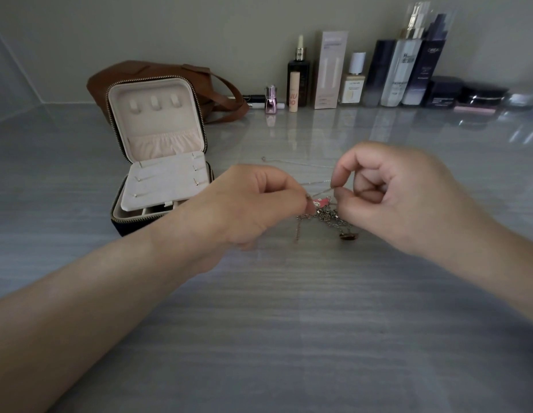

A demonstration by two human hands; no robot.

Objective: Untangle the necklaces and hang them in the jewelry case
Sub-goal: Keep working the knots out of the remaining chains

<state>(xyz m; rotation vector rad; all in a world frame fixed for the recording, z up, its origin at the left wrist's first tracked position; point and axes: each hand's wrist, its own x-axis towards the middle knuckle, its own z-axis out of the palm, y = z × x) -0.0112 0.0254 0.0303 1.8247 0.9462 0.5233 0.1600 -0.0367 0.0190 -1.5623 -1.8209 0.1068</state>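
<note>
On the glossy grey streaked counter (289,308), both hands meet over a tangle of thin silver and rose-gold necklaces (321,217); the left hand (247,204) pinches a chain beside a pink charm (320,201); the right hand (387,192) pinches a fine strand; the open cream-lined zip jewelry case (160,150) stands just left.
</note>
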